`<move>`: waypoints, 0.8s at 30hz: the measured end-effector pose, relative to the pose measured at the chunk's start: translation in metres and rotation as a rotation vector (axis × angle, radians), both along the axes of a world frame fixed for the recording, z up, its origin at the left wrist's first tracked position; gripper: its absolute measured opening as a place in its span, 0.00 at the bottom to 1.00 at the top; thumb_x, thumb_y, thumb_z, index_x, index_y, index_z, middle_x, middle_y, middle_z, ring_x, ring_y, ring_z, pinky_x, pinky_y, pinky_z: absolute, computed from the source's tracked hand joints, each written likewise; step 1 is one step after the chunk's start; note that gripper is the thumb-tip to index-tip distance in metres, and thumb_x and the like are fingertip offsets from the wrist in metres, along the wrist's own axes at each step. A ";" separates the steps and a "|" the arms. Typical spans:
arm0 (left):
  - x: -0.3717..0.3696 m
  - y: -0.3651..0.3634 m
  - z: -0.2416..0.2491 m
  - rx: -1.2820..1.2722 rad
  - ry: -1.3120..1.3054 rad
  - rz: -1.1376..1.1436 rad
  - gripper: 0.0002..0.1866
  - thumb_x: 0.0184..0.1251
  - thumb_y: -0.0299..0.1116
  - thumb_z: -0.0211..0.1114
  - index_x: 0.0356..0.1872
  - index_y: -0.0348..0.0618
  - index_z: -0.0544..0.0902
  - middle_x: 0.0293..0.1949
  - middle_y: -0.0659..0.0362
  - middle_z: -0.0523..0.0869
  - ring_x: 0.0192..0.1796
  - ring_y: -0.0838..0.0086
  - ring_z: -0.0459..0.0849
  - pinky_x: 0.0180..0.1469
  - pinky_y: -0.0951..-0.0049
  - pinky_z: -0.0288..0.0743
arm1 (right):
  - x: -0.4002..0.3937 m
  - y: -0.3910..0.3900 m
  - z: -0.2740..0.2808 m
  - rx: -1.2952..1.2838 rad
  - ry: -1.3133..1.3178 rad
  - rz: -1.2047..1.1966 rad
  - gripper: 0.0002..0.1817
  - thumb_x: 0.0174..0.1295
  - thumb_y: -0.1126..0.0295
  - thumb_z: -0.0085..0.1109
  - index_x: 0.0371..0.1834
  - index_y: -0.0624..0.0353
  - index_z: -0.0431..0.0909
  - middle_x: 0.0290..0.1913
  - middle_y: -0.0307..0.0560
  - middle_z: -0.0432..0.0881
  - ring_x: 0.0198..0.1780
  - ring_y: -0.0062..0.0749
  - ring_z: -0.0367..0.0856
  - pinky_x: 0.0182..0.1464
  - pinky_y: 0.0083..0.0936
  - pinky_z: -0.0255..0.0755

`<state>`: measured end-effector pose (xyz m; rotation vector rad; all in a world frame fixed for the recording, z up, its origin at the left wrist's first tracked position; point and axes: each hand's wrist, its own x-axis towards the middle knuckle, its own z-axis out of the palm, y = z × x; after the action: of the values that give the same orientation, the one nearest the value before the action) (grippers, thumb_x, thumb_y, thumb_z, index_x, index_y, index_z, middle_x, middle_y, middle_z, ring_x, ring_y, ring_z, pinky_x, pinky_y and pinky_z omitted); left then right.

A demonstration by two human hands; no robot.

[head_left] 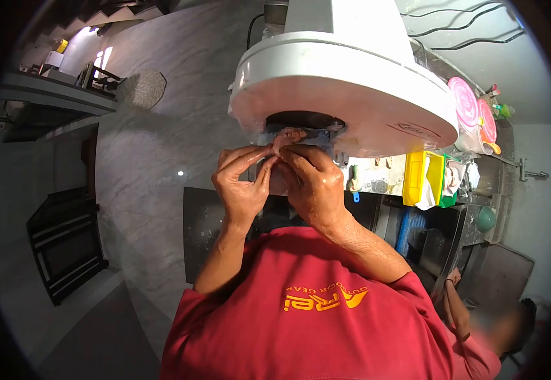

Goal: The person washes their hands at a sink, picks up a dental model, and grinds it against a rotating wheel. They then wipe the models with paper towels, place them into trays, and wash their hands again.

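In the head view, a pale pink, wet piece of raw meat (280, 144) is pinched between the fingertips of both my hands. My left hand (242, 183) closes on it from the left, thumb and index finger pressed together. From the right, my right hand (316, 180) has its fingers curled in on the same piece; its fingertips are partly hidden. Both hands and forearms look wet. Just beyond the fingertips is a dark opening (304, 120) in the underside of a large white machine housing (345, 95), with more pinkish material by it.
Right of the machine stand a yellow container (416, 180) and pink-lidded tubs (464, 104) on the counter. A brush-like tool with a blue tip (356, 197) lies at the counter's edge. Another person's arm (456, 310) shows at lower right. A woven round mat (145, 88) is far left.
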<state>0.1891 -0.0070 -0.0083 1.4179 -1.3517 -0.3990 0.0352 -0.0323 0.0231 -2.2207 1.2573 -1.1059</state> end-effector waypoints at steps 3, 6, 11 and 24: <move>0.002 -0.004 -0.001 0.048 0.024 0.007 0.12 0.56 0.18 0.78 0.42 0.38 0.93 0.42 0.54 0.94 0.46 0.68 0.88 0.51 0.70 0.80 | 0.006 -0.006 0.001 0.020 0.010 -0.014 0.16 0.54 0.80 0.74 0.48 0.60 0.89 0.46 0.49 0.89 0.45 0.45 0.90 0.46 0.35 0.86; 0.005 -0.009 -0.005 0.031 0.096 0.012 0.11 0.54 0.19 0.79 0.40 0.42 0.95 0.38 0.58 0.94 0.42 0.69 0.87 0.46 0.70 0.78 | 0.008 -0.007 -0.002 0.031 0.021 -0.029 0.16 0.54 0.80 0.74 0.48 0.59 0.89 0.45 0.49 0.89 0.44 0.44 0.90 0.46 0.34 0.86; 0.011 -0.015 -0.001 0.082 0.099 0.002 0.11 0.54 0.19 0.79 0.39 0.42 0.95 0.37 0.58 0.94 0.42 0.69 0.87 0.46 0.69 0.79 | 0.018 -0.010 0.000 0.012 0.004 -0.054 0.18 0.53 0.80 0.75 0.49 0.59 0.89 0.44 0.49 0.89 0.44 0.44 0.90 0.45 0.34 0.86; 0.016 -0.020 0.000 0.091 0.100 -0.027 0.12 0.52 0.18 0.78 0.38 0.43 0.95 0.36 0.59 0.93 0.41 0.69 0.87 0.46 0.69 0.80 | 0.023 -0.013 0.001 -0.045 -0.010 -0.043 0.18 0.53 0.83 0.72 0.49 0.62 0.89 0.44 0.51 0.89 0.44 0.44 0.89 0.45 0.33 0.85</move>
<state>0.2049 -0.0266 -0.0079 1.4364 -1.2868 -0.5482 0.0578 -0.0452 0.0236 -2.2277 1.2938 -1.1708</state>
